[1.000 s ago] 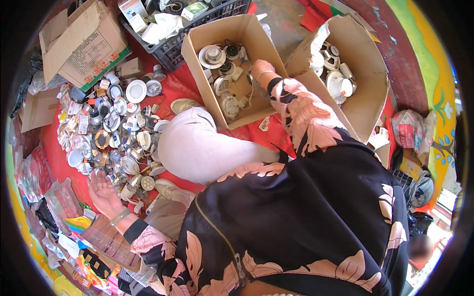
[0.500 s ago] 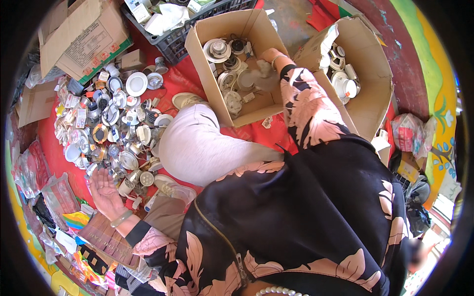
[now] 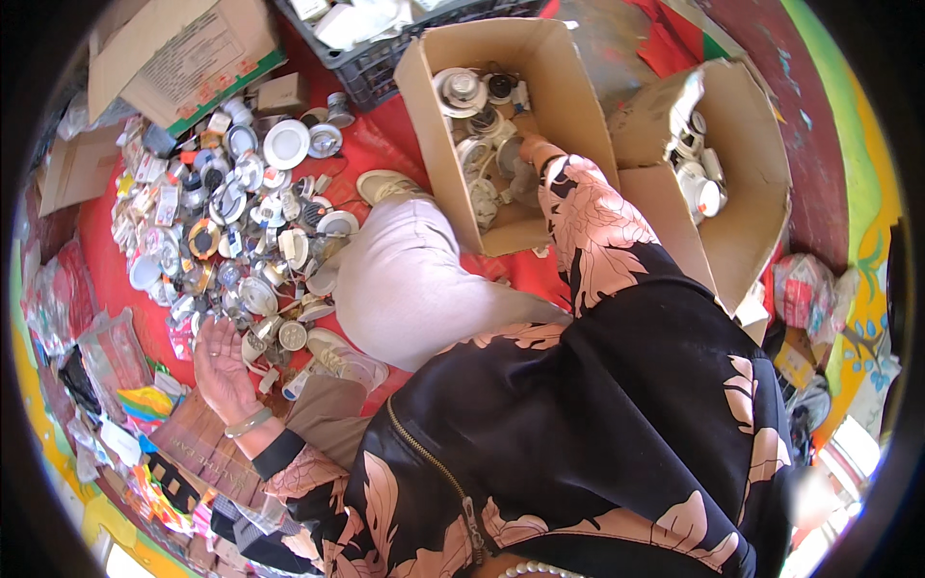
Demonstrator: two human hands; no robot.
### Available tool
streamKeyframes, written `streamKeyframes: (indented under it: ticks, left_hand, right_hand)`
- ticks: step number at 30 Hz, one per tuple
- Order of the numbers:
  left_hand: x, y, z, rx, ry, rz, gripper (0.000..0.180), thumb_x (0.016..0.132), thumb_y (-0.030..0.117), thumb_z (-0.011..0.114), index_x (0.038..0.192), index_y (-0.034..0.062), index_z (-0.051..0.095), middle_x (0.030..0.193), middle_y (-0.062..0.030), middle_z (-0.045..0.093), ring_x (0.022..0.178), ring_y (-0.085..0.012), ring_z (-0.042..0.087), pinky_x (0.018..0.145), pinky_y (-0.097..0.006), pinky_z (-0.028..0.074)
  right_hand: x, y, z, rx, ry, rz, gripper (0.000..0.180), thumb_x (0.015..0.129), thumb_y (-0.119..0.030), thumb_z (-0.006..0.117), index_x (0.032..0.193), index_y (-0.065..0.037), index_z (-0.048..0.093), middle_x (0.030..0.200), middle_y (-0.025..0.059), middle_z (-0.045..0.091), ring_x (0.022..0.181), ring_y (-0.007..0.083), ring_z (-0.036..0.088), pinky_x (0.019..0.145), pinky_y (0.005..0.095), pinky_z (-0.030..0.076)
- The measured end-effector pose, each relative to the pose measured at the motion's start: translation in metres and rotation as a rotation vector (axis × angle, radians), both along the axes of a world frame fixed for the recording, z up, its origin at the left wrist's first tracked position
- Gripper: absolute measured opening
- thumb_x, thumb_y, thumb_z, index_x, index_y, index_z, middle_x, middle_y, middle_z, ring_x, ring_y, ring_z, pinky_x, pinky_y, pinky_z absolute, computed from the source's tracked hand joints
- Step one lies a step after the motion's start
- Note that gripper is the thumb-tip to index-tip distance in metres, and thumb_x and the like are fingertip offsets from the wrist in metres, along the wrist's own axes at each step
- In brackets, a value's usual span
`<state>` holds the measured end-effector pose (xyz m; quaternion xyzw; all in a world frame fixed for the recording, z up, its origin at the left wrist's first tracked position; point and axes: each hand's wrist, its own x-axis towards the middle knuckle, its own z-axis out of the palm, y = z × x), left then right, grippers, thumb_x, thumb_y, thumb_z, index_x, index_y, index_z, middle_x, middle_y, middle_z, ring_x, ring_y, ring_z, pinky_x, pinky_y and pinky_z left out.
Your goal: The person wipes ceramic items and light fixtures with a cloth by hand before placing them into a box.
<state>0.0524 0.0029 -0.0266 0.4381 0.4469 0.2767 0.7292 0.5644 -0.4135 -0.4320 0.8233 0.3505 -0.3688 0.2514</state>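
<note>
My right hand [image 3: 532,140] reaches down into an open cardboard box [image 3: 573,106]. Its fingers are partly hidden, so I cannot make out whether they grip anything. Round white downlights [image 3: 462,91] and other lamp parts lie in that box, and a pale, see-through piece [image 3: 523,181] sits just below the hand. Palm up and fingers apart, my left hand [image 3: 224,371] holds nothing. It hovers at the near edge of a big heap of used downlights and lamp parts [image 3: 231,202] on red sheeting. One white ring-shaped downlight [image 3: 286,144] tops the heap's far side.
A second open box [image 3: 747,183] with white lamps stands to the right. At the back are a black plastic crate [image 3: 381,72] and a closed-looking carton [image 3: 198,67]. My bent leg [image 3: 414,260] lies between heap and boxes. Plastic bags [image 3: 63,299] lie far left.
The view has shifted, so the boxes and heap appear further right. My right hand has gone lower within the box. My left hand stays open, its fingers a little more curled.
</note>
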Motion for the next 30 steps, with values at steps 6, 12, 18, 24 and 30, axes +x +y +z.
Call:
streamKeyframes:
  ticks: [6,12,18,24,30]
  left_hand:
    - [0.02,0.009,-0.004,-0.065,-0.037,-0.041,0.04,0.089,0.025,0.05,0.112,-0.0067,0.049,0.103,-0.0172,0.058,0.095,-0.0244,0.057,0.085,-0.033,0.044]
    - [-0.021,-0.011,0.008,-0.024,0.044,0.133,0.037,0.089,0.023,0.049,0.111,-0.0064,0.05,0.101,-0.0166,0.059,0.095,-0.0238,0.058,0.083,-0.032,0.045]
    - [-0.024,-0.001,0.017,0.108,0.074,0.341,0.023,0.086,0.024,0.056,0.086,0.002,0.061,0.093,-0.0095,0.063,0.094,-0.017,0.056,0.085,-0.032,0.038]
    - [-0.069,0.022,-0.011,0.205,0.21,0.512,0.02,0.082,0.02,0.057,0.088,0.0009,0.061,0.095,-0.0091,0.063,0.093,-0.0167,0.054,0.082,-0.035,0.037]
    - [-0.117,0.051,-0.118,0.531,1.313,-0.138,0.025,0.081,0.016,0.053,0.101,0.0024,0.061,0.099,-0.0188,0.061,0.093,-0.029,0.058,0.077,-0.039,0.045]
  right_hand:
    - [0.01,-0.05,-0.051,0.229,-0.126,-0.169,0.036,0.079,-0.032,0.048,0.1,-0.007,0.064,0.106,0.015,0.06,0.096,0.0309,0.059,0.082,0.0385,0.046]
    - [-0.059,0.053,0.049,-0.047,0.116,-0.038,0.038,0.085,-0.03,0.045,0.112,-0.007,0.058,0.119,0.0156,0.053,0.109,0.0316,0.052,0.089,0.0399,0.042]
    - [-0.025,0.085,0.195,0.231,-0.028,0.147,0.031,0.086,-0.027,0.044,0.105,-0.007,0.06,0.108,0.0151,0.059,0.097,0.029,0.059,0.079,0.0396,0.048]
    - [-0.12,0.168,0.452,1.552,0.636,-0.826,0.025,0.088,-0.02,0.05,0.1,0.0,0.061,0.087,0.0096,0.064,0.074,0.0151,0.06,0.065,0.0268,0.05]
    - [-0.302,0.21,0.576,1.591,1.197,-0.497,0.024,0.09,-0.016,0.05,0.102,0.002,0.06,0.083,0.009,0.063,0.072,0.0104,0.059,0.064,0.0215,0.048]
